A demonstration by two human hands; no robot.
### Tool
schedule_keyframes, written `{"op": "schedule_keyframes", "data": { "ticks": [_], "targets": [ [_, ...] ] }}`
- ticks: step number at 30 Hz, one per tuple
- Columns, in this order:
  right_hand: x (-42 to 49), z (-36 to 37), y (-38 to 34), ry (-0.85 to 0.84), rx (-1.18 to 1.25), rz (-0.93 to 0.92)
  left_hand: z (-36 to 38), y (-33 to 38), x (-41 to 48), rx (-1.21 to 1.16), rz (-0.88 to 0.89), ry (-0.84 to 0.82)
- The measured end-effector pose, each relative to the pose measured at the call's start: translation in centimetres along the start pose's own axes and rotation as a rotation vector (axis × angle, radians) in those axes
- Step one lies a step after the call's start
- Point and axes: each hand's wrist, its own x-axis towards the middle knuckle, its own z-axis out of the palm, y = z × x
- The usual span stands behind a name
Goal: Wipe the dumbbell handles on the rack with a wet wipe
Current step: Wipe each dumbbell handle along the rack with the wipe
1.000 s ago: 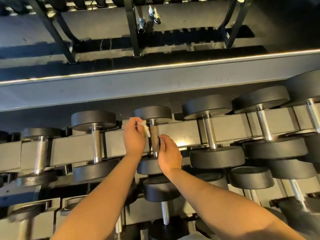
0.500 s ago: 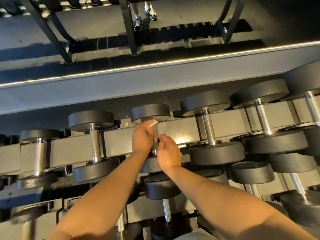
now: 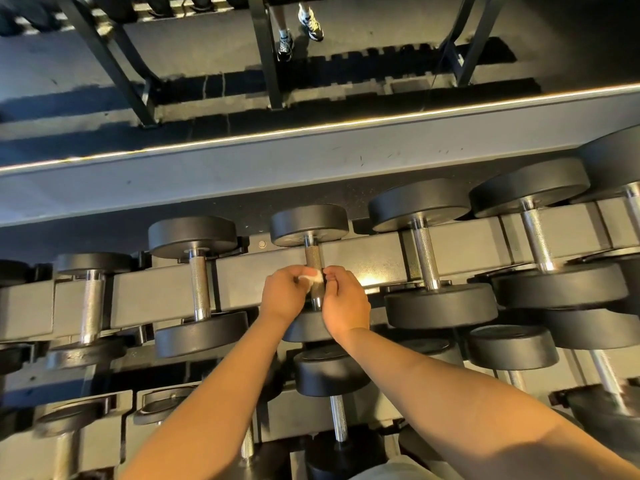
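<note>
Just one wet wipe [image 3: 311, 277], two hands [image 3: 282, 301] [image 3: 346, 303]

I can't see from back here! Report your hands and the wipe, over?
Status: left hand pinches wet wipe on middle dumbbell handle; right hand curled beside it, grip unclear; nothing in the way.

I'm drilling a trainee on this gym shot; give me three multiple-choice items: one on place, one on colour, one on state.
1. Where is the wipe? A on the floor; B on a handle; C on a weight plate.
2. Its colour? A white; B blue; C green.
3. The left hand is: A flat open; B gripping the wipe; C idle.
Answers: B, it is pressed to the handle; A, it shows white; B, fingers curl round it.
</note>
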Motion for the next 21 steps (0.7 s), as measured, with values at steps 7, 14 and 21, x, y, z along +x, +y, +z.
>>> {"op": "schedule_keyframes", "data": {
  "ticks": [7, 14, 21],
  "targets": [
    [0.2, 0.1, 0.3, 0.013, 0.026, -0.001, 0.8, 1.7, 2.2, -0.014, 0.066, 0.044],
    [0.3, 0.2, 0.6, 0.021, 0.005, -0.033, 1.0, -0.5, -1.1, 0.015, -0.082, -0.095],
    [0.3, 0.2, 0.5, 0.004, -0.006, -0.01, -0.1, -0.2, -0.8, 0.089, -0.164, -0.26]
  ]
}}
